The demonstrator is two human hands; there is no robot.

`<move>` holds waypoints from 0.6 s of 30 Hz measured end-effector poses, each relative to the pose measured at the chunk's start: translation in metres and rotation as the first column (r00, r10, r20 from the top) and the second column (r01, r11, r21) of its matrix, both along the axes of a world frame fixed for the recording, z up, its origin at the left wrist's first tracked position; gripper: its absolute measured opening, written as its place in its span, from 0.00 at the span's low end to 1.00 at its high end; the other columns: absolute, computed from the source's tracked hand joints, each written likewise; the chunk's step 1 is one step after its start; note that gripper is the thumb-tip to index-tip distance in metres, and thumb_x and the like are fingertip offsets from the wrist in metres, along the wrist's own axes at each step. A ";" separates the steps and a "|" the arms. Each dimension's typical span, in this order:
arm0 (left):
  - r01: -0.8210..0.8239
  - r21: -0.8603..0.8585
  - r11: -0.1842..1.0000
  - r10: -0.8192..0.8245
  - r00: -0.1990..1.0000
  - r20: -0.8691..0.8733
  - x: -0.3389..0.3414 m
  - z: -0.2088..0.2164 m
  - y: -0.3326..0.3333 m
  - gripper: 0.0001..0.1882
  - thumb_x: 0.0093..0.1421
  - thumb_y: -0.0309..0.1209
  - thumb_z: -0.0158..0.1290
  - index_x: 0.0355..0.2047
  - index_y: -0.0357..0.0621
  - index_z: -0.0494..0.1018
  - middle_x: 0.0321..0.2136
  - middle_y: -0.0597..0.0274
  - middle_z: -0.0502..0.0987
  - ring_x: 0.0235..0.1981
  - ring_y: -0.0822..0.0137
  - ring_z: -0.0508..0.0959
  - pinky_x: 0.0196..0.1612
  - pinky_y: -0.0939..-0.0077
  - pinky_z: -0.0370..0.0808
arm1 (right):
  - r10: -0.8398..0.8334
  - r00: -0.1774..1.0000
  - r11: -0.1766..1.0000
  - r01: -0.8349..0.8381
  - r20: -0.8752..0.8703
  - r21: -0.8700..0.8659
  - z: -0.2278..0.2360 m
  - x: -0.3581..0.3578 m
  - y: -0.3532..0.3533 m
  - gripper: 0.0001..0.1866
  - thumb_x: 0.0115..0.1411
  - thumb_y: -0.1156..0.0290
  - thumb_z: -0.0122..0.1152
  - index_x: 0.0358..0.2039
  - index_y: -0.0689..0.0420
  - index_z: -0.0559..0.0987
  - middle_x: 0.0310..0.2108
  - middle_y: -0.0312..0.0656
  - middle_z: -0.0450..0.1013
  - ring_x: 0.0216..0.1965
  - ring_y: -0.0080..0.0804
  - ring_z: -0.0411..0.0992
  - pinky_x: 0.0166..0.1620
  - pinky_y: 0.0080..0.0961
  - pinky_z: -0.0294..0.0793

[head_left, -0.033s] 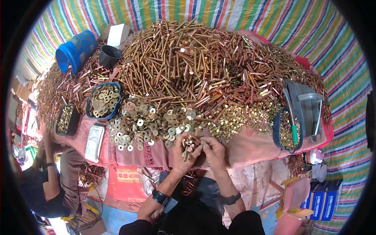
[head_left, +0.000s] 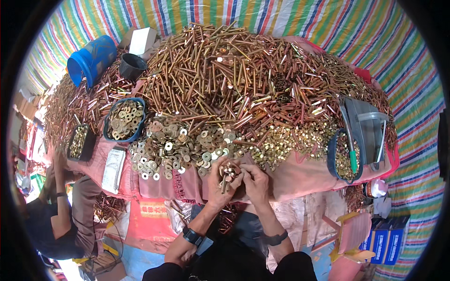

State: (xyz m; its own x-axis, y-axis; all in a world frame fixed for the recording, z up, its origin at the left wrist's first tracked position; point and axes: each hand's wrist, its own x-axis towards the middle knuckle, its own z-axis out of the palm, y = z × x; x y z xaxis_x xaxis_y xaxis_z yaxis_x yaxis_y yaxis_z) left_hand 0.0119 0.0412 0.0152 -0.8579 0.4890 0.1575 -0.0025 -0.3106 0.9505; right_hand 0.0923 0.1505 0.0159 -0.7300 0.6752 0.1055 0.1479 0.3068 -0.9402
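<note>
Close to the front edge of the cloth-covered table, my left hand (head_left: 216, 183) is closed around a small bundle of brassy bolts (head_left: 228, 178), their ends pointing different ways. My right hand (head_left: 256, 183) is beside it, thumb and fingers pinched together at the bundle's right side; what its fingertips grip is hidden. Just beyond my left hand spreads a pile of flat metal washers (head_left: 183, 145). Small brassy nuts (head_left: 286, 140) lie heaped beyond my right hand. Behind both rises a large mound of long brassy rods and tubes (head_left: 220, 75).
At the left are a blue tub of washers (head_left: 107, 126), a black tray of nuts (head_left: 89, 150), a silver packet (head_left: 114, 171) and a tipped blue bucket (head_left: 96, 58). At the right stand a nut-filled basin (head_left: 332, 157) and a grey scoop-like container (head_left: 368, 124). Another person's arm (head_left: 61, 215) shows at left.
</note>
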 end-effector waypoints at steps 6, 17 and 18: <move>0.018 -0.069 0.997 -0.021 0.999 -0.040 -0.002 -0.005 0.000 0.35 0.60 0.19 0.65 0.66 0.37 0.63 0.49 0.55 0.80 0.49 0.67 0.80 0.54 0.72 0.78 | 0.122 0.990 0.975 -0.107 -0.069 0.194 0.015 0.007 0.000 0.18 0.61 0.79 0.63 0.52 0.64 0.81 0.49 0.50 0.79 0.49 0.42 0.80 0.52 0.32 0.78; -0.020 -0.155 0.988 -0.050 0.901 -0.431 -0.004 -0.019 -0.005 0.52 0.53 0.36 0.75 0.72 0.40 0.58 0.50 0.54 0.79 0.48 0.63 0.81 0.51 0.67 0.79 | 0.237 0.969 0.917 -0.245 0.066 0.315 0.068 0.010 -0.004 0.24 0.55 0.78 0.67 0.55 0.62 0.79 0.48 0.51 0.74 0.49 0.49 0.75 0.54 0.40 0.76; -0.045 -0.141 0.989 -0.021 0.898 -0.439 -0.004 -0.019 -0.004 0.52 0.53 0.37 0.75 0.73 0.40 0.58 0.49 0.54 0.79 0.47 0.63 0.82 0.50 0.67 0.80 | 0.264 0.962 0.911 -0.271 0.067 0.310 0.069 0.010 -0.003 0.25 0.55 0.79 0.67 0.55 0.62 0.79 0.48 0.51 0.74 0.49 0.49 0.75 0.53 0.40 0.77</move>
